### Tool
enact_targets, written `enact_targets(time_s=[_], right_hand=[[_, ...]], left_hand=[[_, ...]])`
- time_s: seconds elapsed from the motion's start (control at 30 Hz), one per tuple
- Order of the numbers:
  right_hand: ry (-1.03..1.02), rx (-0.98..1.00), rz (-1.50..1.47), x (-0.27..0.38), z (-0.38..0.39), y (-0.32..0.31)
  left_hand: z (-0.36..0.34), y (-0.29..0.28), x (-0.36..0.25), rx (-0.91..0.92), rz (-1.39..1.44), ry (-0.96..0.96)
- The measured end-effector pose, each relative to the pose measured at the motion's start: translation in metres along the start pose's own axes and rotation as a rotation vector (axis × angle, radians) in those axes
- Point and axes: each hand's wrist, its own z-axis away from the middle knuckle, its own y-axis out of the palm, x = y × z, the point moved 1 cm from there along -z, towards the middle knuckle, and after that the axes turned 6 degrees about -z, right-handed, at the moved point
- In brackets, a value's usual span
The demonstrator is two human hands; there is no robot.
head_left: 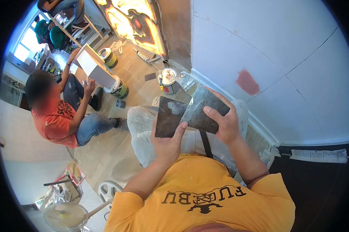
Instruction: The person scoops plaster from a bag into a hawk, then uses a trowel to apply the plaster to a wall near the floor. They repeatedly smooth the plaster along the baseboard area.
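My left hand (pixel 166 147) grips a dark, flat square spreader plate (pixel 167 123) with a pale smear near its top, thumb along its inner edge. In my right hand (pixel 227 125) is a second dark spreader plate (pixel 201 110), tilted, with a greyish film and a whitish edge. Its left side overlaps the first plate, and my left thumb tip reaches its lower corner. Both plates are above my lap, between my knees. Beyond them on the floor stands an open can (pixel 169 88) with off-white, brown-stained paste on top.
A white wall (pixel 267 46) with a red patch (pixel 248 82) rises at my right. On the left a seated co-worker in an orange shirt (pixel 52 123) holds a white panel-like piece (pixel 90 63). Paint buckets (pixel 119 89), a caulking gun (pixel 142 56) and a fan (pixel 66 216) stand or lie around.
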Motion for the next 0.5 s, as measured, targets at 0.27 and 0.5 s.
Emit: enact_targets(time_s=[0.27,0.5], right_hand=[[0.106,-0.037,-0.167,-0.001,0.001,0.006],[0.093,0.096,0.052,-0.001,-0.007,-0.002]], left_hand=[[-0.005,-0.017,0.018,0.187,-0.184,0.058],[-0.014,-0.019,0.022,0.359,-0.142,-0.180]])
